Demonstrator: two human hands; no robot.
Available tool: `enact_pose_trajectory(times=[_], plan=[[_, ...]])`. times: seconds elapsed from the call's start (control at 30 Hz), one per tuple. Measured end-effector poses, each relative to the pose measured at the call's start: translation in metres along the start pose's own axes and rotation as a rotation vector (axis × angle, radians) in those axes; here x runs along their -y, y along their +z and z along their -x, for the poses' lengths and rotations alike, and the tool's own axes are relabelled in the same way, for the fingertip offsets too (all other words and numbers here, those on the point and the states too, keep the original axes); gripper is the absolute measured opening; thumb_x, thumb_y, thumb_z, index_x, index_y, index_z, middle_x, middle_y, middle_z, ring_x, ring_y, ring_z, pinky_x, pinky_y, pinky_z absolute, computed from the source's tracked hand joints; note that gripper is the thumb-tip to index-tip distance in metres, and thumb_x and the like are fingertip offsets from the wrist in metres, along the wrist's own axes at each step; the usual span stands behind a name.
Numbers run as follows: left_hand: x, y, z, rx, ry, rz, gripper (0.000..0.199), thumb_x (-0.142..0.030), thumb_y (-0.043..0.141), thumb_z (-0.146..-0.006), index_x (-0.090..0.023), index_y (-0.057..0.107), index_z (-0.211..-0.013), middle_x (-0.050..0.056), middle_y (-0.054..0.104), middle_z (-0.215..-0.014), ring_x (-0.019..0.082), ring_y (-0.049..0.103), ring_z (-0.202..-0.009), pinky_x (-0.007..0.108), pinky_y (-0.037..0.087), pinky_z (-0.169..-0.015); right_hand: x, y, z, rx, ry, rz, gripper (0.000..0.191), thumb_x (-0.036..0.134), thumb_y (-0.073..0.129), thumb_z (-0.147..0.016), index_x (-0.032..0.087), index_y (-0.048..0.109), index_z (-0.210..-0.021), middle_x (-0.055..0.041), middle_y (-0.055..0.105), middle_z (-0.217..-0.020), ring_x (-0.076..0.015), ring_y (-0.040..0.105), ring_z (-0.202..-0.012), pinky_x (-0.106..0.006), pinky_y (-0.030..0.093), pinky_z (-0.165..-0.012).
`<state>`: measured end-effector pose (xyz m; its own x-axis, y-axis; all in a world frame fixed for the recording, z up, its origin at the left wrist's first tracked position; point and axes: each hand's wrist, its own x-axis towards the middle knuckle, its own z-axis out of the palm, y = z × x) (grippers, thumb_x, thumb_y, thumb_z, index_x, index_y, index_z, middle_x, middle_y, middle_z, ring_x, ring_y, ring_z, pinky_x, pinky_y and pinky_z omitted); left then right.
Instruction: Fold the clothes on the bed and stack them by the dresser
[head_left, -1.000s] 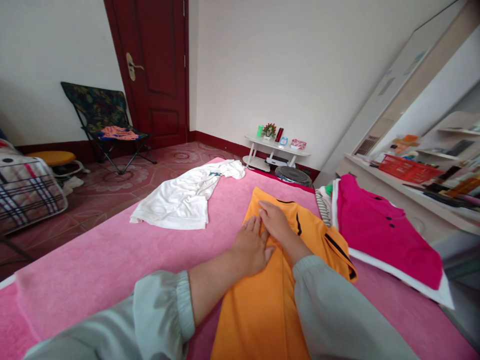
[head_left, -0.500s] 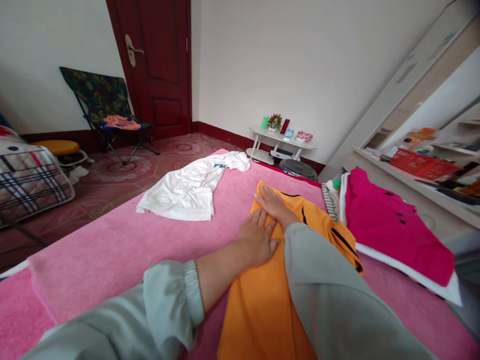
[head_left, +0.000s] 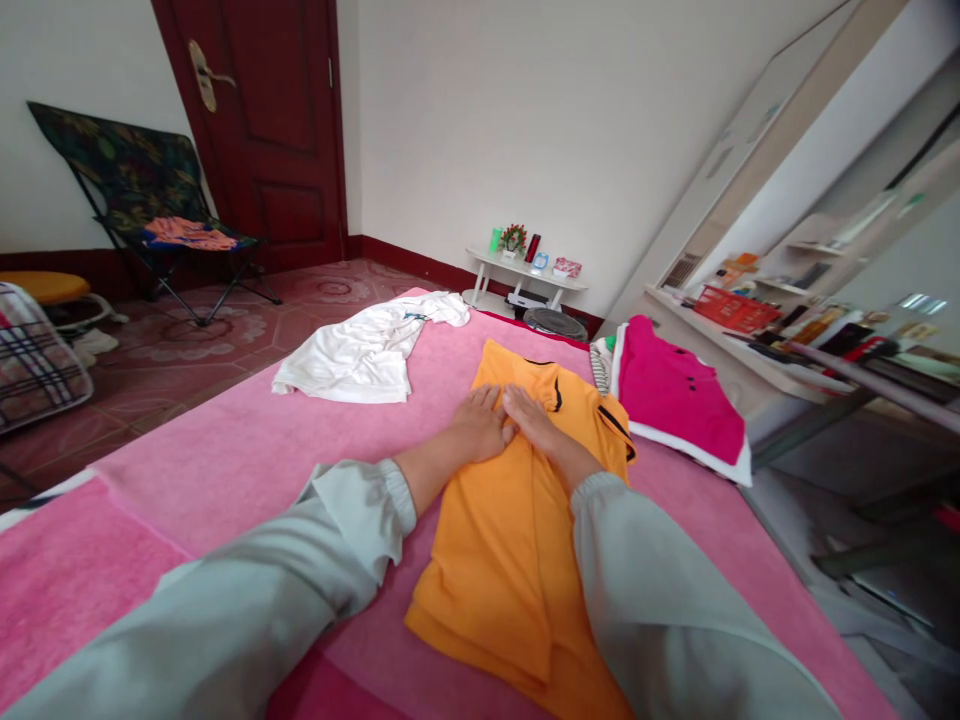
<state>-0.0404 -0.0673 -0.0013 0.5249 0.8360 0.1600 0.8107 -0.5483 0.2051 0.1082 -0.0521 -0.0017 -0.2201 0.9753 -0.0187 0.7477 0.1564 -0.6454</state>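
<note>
An orange shirt (head_left: 495, 560) with black trim lies on the pink bedspread (head_left: 247, 470), its left side folded over lengthwise. My left hand (head_left: 480, 425) rests flat on its upper left part, fingers stretched out. Close beside it, my right hand (head_left: 534, 420) also presses flat on the orange cloth, its fingertips near those of the left. A small bunch of fabric shows by the right hand, near the black-edged collar. To the far left of the shirt lies a crumpled white shirt (head_left: 360, 355). My right forearm covers part of the orange shirt's right side.
A stack with a bright pink garment (head_left: 675, 390) on top lies at the bed's right edge. Beyond it stands a dressing table (head_left: 780, 360) with a red basket (head_left: 735, 308). A low white stand (head_left: 525, 268) is at the wall, a folding chair (head_left: 142, 200) at left.
My hands have slid back toward me over the orange shirt. More of its lower folded part now shows, and the view has turned to the right.
</note>
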Motion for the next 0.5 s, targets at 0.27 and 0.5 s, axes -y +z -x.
enact_pose_trajectory(times=[0.27, 0.5], plan=[[-0.003, -0.002, 0.018, 0.006, -0.015, -0.021, 0.061, -0.046, 0.027, -0.092, -0.015, 0.03, -0.145, 0.012, 0.024, -0.152, 0.029, 0.018, -0.141, 0.044, 0.015, -0.113, 0.005, 0.009, 0.045, -0.122, -0.066, 0.101, 0.067, 0.063, 0.028, -0.09, 0.023, 0.033, -0.144, -0.0032, 0.027, -0.152, -0.02, 0.013, -0.142, -0.044, 0.003, -0.116], [-0.006, -0.005, 0.04, 0.01, 0.019, -0.021, 0.066, -0.053, 0.024, -0.092, -0.013, 0.034, -0.143, 0.014, 0.023, -0.152, 0.03, 0.017, -0.141, 0.044, 0.016, -0.113, 0.001, 0.013, 0.049, -0.323, -0.217, -0.005, 0.048, 0.049, 0.039, -0.09, 0.018, 0.063, -0.118, -0.0101, 0.052, -0.135, -0.0211, 0.04, -0.13, -0.041, 0.024, -0.111]])
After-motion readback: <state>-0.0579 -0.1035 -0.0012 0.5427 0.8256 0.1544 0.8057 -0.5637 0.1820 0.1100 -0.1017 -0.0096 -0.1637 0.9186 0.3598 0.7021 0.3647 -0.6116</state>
